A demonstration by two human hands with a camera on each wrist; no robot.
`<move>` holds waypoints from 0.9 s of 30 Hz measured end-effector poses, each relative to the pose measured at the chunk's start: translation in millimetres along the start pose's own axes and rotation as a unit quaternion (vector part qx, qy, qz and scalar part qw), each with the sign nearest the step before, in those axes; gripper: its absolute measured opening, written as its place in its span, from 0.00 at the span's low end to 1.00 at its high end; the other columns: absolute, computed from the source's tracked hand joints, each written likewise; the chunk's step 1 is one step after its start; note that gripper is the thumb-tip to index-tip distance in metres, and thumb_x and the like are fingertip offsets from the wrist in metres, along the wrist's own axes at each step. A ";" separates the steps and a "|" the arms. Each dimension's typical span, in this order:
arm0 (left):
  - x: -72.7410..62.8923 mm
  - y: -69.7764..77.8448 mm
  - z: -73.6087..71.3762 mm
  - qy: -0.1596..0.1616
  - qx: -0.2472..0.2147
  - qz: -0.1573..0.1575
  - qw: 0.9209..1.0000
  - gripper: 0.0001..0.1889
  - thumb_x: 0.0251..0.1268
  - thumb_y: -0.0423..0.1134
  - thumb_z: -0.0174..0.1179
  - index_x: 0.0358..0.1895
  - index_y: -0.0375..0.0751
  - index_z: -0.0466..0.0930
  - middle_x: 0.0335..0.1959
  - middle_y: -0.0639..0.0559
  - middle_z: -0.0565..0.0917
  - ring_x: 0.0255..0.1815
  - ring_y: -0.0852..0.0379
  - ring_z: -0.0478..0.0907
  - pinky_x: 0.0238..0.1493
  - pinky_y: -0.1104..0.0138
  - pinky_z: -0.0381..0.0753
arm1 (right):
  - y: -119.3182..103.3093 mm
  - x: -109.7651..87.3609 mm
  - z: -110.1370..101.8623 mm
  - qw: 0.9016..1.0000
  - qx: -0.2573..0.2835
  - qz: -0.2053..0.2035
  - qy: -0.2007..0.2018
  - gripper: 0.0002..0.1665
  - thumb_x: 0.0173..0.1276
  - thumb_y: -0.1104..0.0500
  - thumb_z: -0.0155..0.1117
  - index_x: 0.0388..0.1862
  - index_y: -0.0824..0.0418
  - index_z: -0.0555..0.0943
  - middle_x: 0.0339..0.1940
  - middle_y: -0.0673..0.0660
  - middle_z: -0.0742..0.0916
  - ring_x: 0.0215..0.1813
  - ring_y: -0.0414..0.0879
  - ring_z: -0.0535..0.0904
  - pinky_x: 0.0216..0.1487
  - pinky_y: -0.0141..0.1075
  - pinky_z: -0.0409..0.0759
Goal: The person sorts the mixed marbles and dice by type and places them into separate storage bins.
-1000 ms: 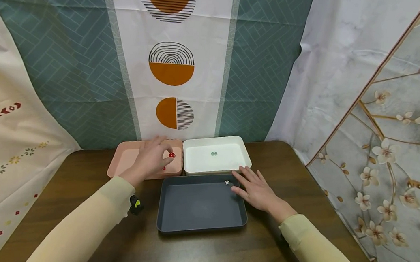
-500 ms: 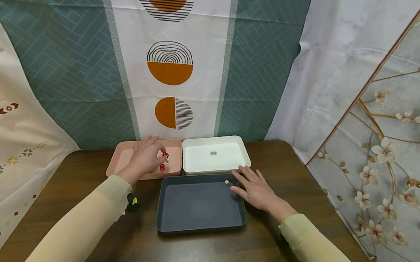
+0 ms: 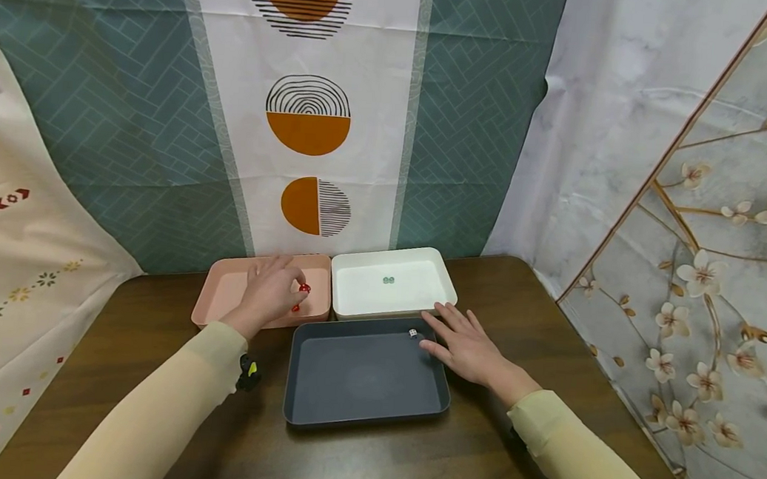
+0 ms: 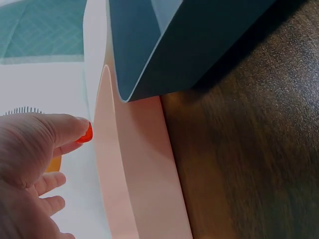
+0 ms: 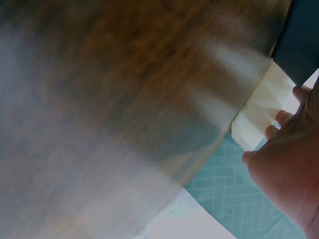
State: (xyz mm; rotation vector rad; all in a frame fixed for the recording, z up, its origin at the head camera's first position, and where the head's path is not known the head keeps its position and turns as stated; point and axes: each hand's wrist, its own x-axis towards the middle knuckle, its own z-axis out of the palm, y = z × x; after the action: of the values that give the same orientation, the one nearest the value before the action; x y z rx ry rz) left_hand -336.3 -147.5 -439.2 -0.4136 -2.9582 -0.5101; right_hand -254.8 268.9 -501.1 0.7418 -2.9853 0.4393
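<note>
My left hand [image 3: 270,293] is above the pink tray [image 3: 221,287], its thumb and index finger pinching a small red die [image 3: 304,287]. In the left wrist view the same red die [image 4: 86,133] shows between thumb and fingertip, partly covered; the other fingers are loosely bent. A second red die [image 3: 295,308] lies in the pink tray below the fingers. My right hand [image 3: 472,347] rests with spread fingers at the far right corner of the dark tray [image 3: 364,418]. Beside its thumb, a white die [image 3: 413,334] lies inside that tray.
A white tray [image 3: 359,297] stands behind the dark tray and right of the pink one, holding two small green dice [image 3: 389,280]. The trays sit close together on a brown wooden table [image 3: 367,468]. Cloth hangings [image 3: 471,127] rise behind the table.
My left hand shifts slightly left, then a little back right and down over the pink tray. A white speck seen beneath its fingers is now hidden. The right hand stays put.
</note>
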 end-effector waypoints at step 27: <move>1.1 4.8 7.7 0.000 0.016 0.011 1.000 0.13 0.74 0.41 0.72 0.55 0.39 0.91 0.83 0.31 0.67 0.86 0.29 0.57 0.78 0.24 0.48 | -6.7 -1.1 -6.2 1.000 -0.017 0.010 -0.013 0.44 0.88 0.33 0.52 0.92 0.52 0.61 0.92 0.62 0.60 0.92 0.61 0.50 0.86 0.69 0.45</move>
State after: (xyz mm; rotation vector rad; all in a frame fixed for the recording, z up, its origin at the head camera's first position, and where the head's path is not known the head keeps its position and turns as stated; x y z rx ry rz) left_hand -336.5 -140.3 -444.8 -0.4431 -2.9538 -0.4608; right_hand -250.9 265.5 -493.6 0.7212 -3.0179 0.3808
